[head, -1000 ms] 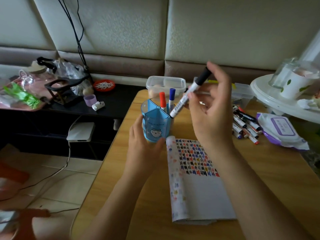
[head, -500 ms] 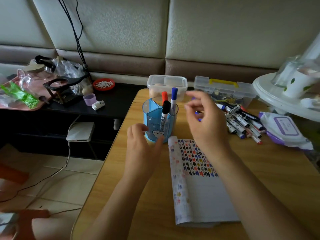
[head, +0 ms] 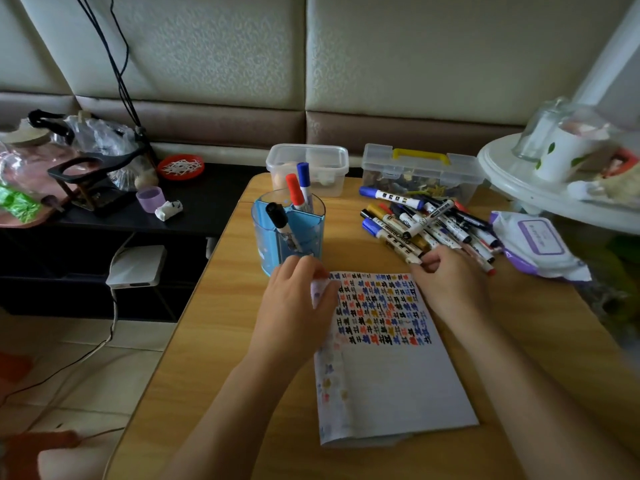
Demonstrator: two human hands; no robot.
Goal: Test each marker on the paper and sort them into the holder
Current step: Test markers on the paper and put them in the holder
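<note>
A blue see-through holder [head: 304,233] stands at the table's far left. In it are a black-capped marker [head: 277,213], a red-capped marker [head: 293,188] and a blue-capped marker [head: 303,174]. The white paper [head: 394,368] lies in front of me, its upper part filled with coloured test marks. My left hand [head: 294,306] rests on the paper's top-left corner, just below the holder. A pile of several markers [head: 426,220] lies at the right. My right hand [head: 450,282] is at the pile's near edge, thumb and fingers pinching the end of a pale marker [head: 410,254].
Two clear plastic boxes [head: 308,161] [head: 419,168] stand at the table's far edge. A purple wipes pack [head: 540,244] lies right of the pile, below a white round stand [head: 519,188]. A dark side shelf [head: 207,206] with clutter sits to the left.
My right hand dropped the black-capped marker into the holder, then moved right and down to the pile. My left hand let go of the holder and came down onto the paper.
</note>
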